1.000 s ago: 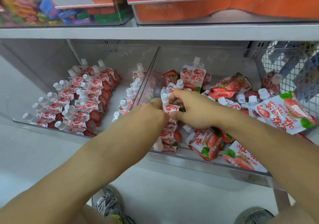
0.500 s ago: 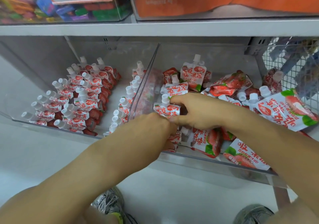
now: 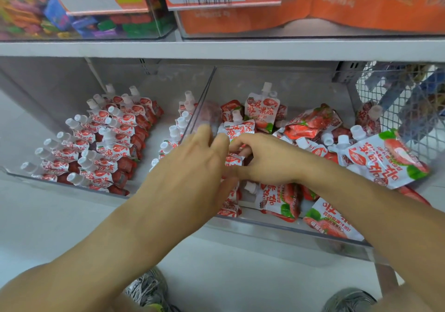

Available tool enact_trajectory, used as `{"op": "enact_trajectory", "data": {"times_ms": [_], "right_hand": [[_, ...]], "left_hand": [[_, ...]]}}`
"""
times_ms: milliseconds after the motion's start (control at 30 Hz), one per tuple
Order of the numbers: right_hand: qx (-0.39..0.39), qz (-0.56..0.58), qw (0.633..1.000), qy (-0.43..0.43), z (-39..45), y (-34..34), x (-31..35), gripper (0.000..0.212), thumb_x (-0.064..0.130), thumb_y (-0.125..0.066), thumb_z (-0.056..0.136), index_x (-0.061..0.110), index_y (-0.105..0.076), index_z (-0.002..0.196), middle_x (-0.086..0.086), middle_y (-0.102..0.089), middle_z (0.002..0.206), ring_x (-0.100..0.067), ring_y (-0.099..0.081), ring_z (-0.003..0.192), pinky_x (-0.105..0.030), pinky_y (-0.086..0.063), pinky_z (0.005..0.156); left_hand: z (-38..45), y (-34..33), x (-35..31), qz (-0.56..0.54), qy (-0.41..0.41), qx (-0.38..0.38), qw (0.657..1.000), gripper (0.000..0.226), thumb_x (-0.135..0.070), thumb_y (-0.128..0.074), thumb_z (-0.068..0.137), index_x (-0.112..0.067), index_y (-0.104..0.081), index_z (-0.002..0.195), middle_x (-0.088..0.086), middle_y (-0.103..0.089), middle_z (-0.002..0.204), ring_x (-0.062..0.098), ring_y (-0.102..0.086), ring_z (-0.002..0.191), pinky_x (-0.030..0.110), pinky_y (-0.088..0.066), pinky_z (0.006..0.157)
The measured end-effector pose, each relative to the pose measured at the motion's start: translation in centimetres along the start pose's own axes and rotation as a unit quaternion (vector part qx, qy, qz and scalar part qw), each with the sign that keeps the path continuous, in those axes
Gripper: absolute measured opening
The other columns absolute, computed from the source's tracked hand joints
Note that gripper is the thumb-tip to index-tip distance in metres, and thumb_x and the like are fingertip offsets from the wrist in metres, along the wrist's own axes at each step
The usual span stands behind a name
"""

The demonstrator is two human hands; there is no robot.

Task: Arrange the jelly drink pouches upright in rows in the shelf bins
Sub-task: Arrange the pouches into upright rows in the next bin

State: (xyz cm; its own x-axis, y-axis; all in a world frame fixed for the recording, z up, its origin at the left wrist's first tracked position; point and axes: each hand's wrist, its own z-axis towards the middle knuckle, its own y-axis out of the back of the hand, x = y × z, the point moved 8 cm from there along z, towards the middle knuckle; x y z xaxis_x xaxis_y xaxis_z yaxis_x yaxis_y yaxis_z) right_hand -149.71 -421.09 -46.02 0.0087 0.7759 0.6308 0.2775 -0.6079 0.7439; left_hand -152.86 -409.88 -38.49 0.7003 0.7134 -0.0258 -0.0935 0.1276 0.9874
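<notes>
Left bin [image 3: 72,186]: pouches [image 3: 113,148] upright, capped, in neat rows.
Right bin [image 3: 289,230]: loose pouches [image 3: 310,124] heaped, lying flat and tilted.

Both forearms bare, no sleeves in view. No watch, rings or bands on either wrist. Left grip [image 3: 192,165] and right grip [image 3: 265,160]: bare hands, no gloves. Nails too blurred to judge. Lower down, 2 shoes: left shoe [image 3: 149,290] grey mesh sneaker w/ pale grey-white laces & a bit of yellow-green trim near the frame's bottom edge; right shoe [image 3: 349,299] grey, rounded toe, only its front showing. Legs mostly hidden behind the arms.
</notes>
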Motion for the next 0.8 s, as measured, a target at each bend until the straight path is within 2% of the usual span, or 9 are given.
{"op": "enact_trajectory", "data": {"times_ms": [67,167,267,333,400,533,600,700,800], "right_hand": [[0.022,0.019,1.000,-0.002,0.2,0.0,-0.5,0.065,0.068,-0.072,0.069,0.032,-0.060,0.122,0.010,-0.066,0.122,-0.007,-0.064,0.105,-0.034,-0.055,0.090],[0.040,0.069,0.996,-0.032,0.2,1.7,-1.2,0.052,0.048,-0.080,0.074,0.028,-0.062,0.118,0.005,-0.074,0.101,-0.007,-0.069,0.080,-0.032,-0.056,0.077],[-0.096,0.041,0.993,-0.050,0.6,5.7,-1.7,0.041,0.026,-0.077,0.081,0.022,-0.063,0.119,0.007,-0.071,0.092,-0.009,-0.068,0.080,-0.029,-0.055,0.077],[-0.160,-0.075,0.983,-0.050,1.4,7.1,-1.1,0.036,0.020,-0.072,0.084,0.016,-0.062,0.119,0.000,-0.069,0.103,-0.018,-0.066,0.092,-0.034,-0.055,0.084],[-0.149,-0.122,0.979,-0.060,2.8,6.3,-1.0,0.045,0.027,-0.074,0.083,0.015,-0.057,0.123,-0.005,-0.065,0.112,-0.024,-0.064,0.098,-0.039,-0.055,0.088],[-0.087,-0.192,0.977,-0.037,4.9,4.0,-0.3,0.036,0.040,-0.078,0.077,0.013,-0.058,0.090,-0.002,-0.058,0.082,-0.023,-0.058,0.079,-0.029,-0.042,0.056],[-0.066,-0.205,0.977,-0.001,4.9,3.7,0.2,0.034,0.037,-0.079,0.078,0.013,-0.057,0.089,0.001,-0.055,0.082,-0.020,-0.054,0.077,-0.029,-0.032,0.054],[-0.090,-0.189,0.977,0.029,4.6,4.3,0.7,0.038,0.036,-0.077,0.081,0.018,-0.056,0.106,0.002,-0.059,0.094,-0.019,-0.056,0.083,-0.031,-0.039,0.064],[-0.152,-0.191,0.968,0.064,4.1,4.2,1.4,0.024,0.031,-0.075,0.077,0.022,-0.062,0.096,0.001,-0.067,0.085,-0.021,-0.063,0.078,-0.034,-0.051,0.064]], "left_hand": [[0.5,0.0,-0.2,-0.005,-0.035,-0.031,0.999,0.041,-0.040,-0.063,0.086,-0.015,-0.054,0.117,0.004,-0.049,0.110,0.020,-0.053,0.090,0.027,-0.044,0.073],[0.5,-2.6,-0.9,0.028,-0.058,0.015,0.998,0.061,-0.036,-0.061,0.087,-0.009,-0.041,0.138,0.017,-0.040,0.141,0.032,-0.044,0.126,0.038,-0.041,0.101],[-0.3,-4.0,-1.5,0.014,-0.048,0.051,0.997,0.061,-0.038,-0.049,0.092,-0.007,-0.035,0.142,0.019,-0.026,0.150,0.034,-0.022,0.142,0.040,-0.031,0.113],[-0.6,-3.7,-1.5,0.004,-0.056,0.034,0.998,0.050,-0.038,-0.047,0.092,-0.009,-0.045,0.133,0.016,-0.029,0.148,0.031,-0.021,0.142,0.041,-0.033,0.113],[-0.8,-3.5,-1.4,-0.003,-0.057,0.020,0.998,0.046,-0.036,-0.048,0.092,-0.009,-0.050,0.128,0.015,-0.033,0.146,0.031,-0.024,0.142,0.041,-0.033,0.113],[-1.7,-3.9,-2.1,0.035,-0.053,-0.001,0.998,0.030,-0.022,-0.055,0.089,-0.005,-0.062,0.113,0.021,-0.048,0.135,0.038,-0.035,0.137,0.045,-0.043,0.105],[-2.1,-4.0,-2.1,0.025,-0.051,-0.021,0.998,0.024,-0.018,-0.059,0.086,-0.005,-0.064,0.105,0.019,-0.054,0.126,0.039,-0.037,0.135,0.046,-0.044,0.104],[-2.3,-3.4,-1.7,-0.002,-0.051,-0.051,0.997,0.028,-0.025,-0.049,0.089,-0.007,-0.063,0.106,0.015,-0.057,0.126,0.033,-0.035,0.136,0.036,-0.031,0.113],[-2.1,-3.2,-1.8,-0.014,-0.047,-0.034,0.998,0.037,-0.028,-0.041,0.090,-0.006,-0.060,0.113,0.015,-0.055,0.129,0.030,-0.033,0.136,0.033,-0.025,0.114]]}}
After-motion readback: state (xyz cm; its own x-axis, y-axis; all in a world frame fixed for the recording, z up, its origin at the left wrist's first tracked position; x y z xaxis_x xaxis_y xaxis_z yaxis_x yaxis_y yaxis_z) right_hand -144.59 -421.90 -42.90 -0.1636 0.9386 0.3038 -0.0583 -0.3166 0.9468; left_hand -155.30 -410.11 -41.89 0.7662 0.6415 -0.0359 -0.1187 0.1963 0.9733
